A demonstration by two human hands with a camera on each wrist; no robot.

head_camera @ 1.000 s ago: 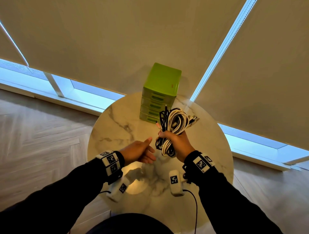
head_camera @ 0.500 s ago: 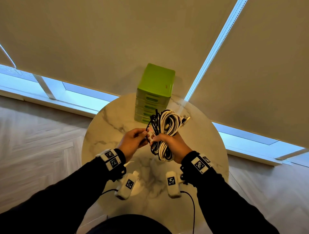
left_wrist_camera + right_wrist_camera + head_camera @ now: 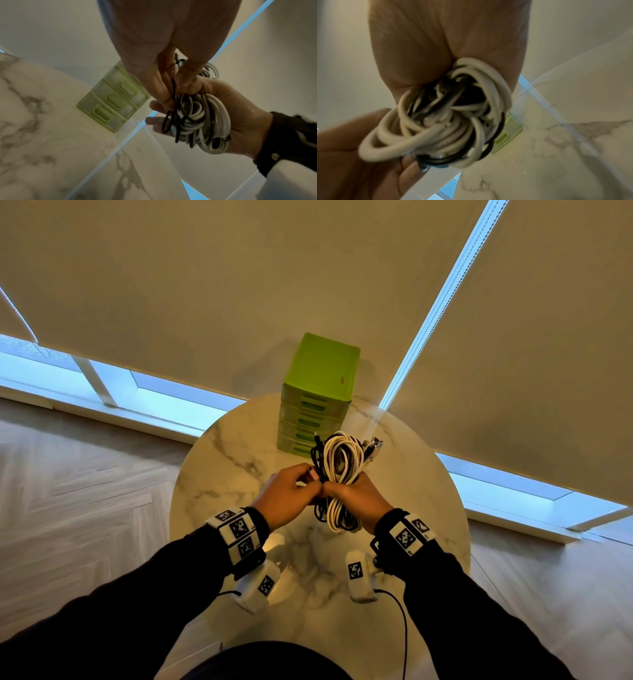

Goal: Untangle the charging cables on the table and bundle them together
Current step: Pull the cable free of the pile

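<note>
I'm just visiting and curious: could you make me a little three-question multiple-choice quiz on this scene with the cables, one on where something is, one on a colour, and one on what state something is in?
1. Where does the green drawer unit stand?
A. on the floor
B. at the far edge of the round marble table
C. on the window sill

2. What colours are the cables in the cable bundle?
A. white and black
B. red and blue
C. all green

3. How is the bundle held?
A. it lies loose on the table
B. it hangs from a drawer
C. the right hand grips its middle while the left hand pinches a black strand beside it

Answers: 1 B, the head view shows it on the marble top near the blinds. 2 A, both wrist views show only white and black loops. 3 C, the left wrist view shows both hands on it, above the table.
</note>
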